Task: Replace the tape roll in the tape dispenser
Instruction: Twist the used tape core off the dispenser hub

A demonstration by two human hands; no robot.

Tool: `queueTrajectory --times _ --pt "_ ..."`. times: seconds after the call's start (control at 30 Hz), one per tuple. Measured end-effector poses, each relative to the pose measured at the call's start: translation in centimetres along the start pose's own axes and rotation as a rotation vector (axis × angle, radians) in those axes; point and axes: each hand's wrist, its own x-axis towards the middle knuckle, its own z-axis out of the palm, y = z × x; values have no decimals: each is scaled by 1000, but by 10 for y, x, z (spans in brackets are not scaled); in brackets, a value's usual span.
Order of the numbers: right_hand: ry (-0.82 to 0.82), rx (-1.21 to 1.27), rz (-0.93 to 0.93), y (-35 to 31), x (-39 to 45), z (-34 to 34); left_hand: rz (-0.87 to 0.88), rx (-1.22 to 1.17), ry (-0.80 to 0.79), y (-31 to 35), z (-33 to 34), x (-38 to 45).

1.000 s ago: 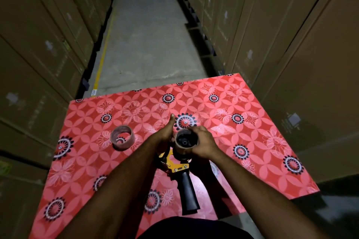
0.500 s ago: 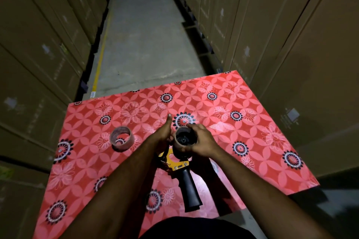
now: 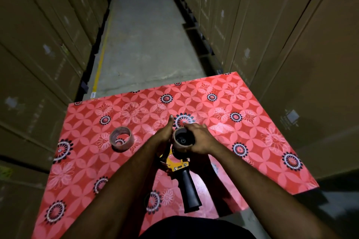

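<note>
A yellow tape dispenser [image 3: 177, 164] with a black handle [image 3: 189, 190] is held over the red patterned table [image 3: 252, 151], handle pointing toward me. A brown tape roll [image 3: 181, 141] sits at its top end. My right hand [image 3: 200, 139] wraps around that roll from the right. My left hand [image 3: 165, 134] grips the dispenser's left side beside the roll, thumb pointing up. A second, thin tape roll [image 3: 121, 138] lies flat on the table to the left, apart from both hands.
Stacked cardboard boxes wall the aisle on the left [image 3: 38, 44] and right [image 3: 291, 35]. A concrete floor [image 3: 143, 35] with a yellow line [image 3: 101, 64] runs ahead beyond the table's far edge.
Hands and dispenser stay nearly in place. My right hand's fingers have shifted slightly over the roll's far rim, and the view has tilted a little.
</note>
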Motion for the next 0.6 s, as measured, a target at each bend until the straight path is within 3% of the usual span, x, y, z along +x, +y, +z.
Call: queueTrajectory --times 0.13,0.27,0.4,0.5,0.6 --pt "147 89 126 -4 -6 12 6 -32 46 -4 -3 -4" --pt "139 70 -34 1 -6 7 60 -47 159 -8 -4 2" --pt "99 -14 -145 6 -6 -2 88 -3 161 -6 -5 2" --pt "66 12 -17 1 -8 6 77 42 124 -9 -6 6" --pt "170 70 107 -3 -11 17 61 22 108 -13 -7 7"
